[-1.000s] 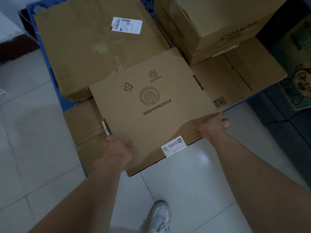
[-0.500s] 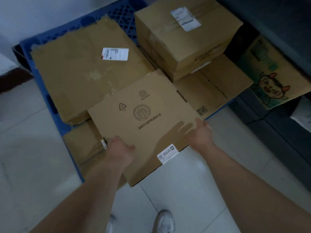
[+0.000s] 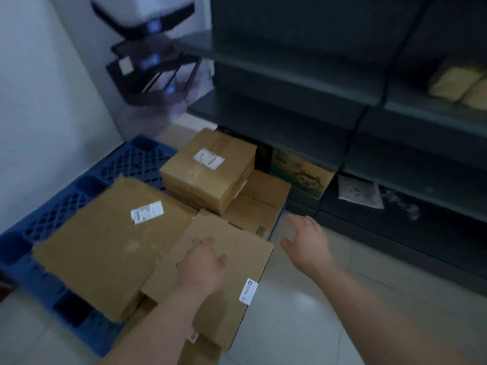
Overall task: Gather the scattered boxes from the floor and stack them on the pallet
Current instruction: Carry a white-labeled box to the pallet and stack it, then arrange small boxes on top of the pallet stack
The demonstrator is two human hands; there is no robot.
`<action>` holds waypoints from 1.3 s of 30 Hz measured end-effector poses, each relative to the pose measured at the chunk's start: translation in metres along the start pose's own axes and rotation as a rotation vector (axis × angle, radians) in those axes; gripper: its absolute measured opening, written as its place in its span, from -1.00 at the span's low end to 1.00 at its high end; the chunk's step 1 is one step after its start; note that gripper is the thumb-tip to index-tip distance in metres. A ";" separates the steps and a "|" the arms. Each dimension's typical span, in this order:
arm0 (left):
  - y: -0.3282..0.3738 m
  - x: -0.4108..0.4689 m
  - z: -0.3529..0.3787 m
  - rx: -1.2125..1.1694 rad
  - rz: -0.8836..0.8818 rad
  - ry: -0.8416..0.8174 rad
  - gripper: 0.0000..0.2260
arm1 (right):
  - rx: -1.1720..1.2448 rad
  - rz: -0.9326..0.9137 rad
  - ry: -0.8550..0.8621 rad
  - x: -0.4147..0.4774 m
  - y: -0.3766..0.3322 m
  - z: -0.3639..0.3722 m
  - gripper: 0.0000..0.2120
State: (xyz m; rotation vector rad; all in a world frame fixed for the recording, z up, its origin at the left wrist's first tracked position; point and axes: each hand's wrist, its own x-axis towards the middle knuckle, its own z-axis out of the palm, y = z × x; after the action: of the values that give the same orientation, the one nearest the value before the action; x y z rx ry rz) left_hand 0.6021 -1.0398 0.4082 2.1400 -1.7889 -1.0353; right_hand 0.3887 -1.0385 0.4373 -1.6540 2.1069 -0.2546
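Seating: my left hand lies flat, fingers released, on the flat carton, lower centre.
Right hand: spread, empty.
Tip: square its overhang onto the blue pallet.

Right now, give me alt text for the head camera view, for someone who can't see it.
A person's left hand rests on a flat cardboard box at the near edge of a blue pallet, while the open right hand hovers beside it above the tiled floor. More cardboard boxes sit on the pallet, with dark shelving behind.
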 end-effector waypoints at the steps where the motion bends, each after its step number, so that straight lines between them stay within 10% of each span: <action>1: 0.013 -0.011 -0.012 0.026 0.042 -0.003 -0.53 | 0.008 0.009 0.033 -0.015 -0.003 -0.017 -0.45; 14: 0.213 -0.188 -0.031 0.200 0.623 -0.105 -0.51 | 0.145 0.352 0.388 -0.245 0.068 -0.177 -0.40; 39: 0.376 -0.599 0.324 0.379 1.028 -0.733 -0.52 | 0.294 1.199 0.560 -0.695 0.405 -0.205 -0.49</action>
State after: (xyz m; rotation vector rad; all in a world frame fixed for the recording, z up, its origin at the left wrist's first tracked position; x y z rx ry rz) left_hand 0.0832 -0.4956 0.6058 0.5942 -3.0384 -1.2526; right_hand 0.0691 -0.2928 0.6133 0.0323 2.8586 -0.6083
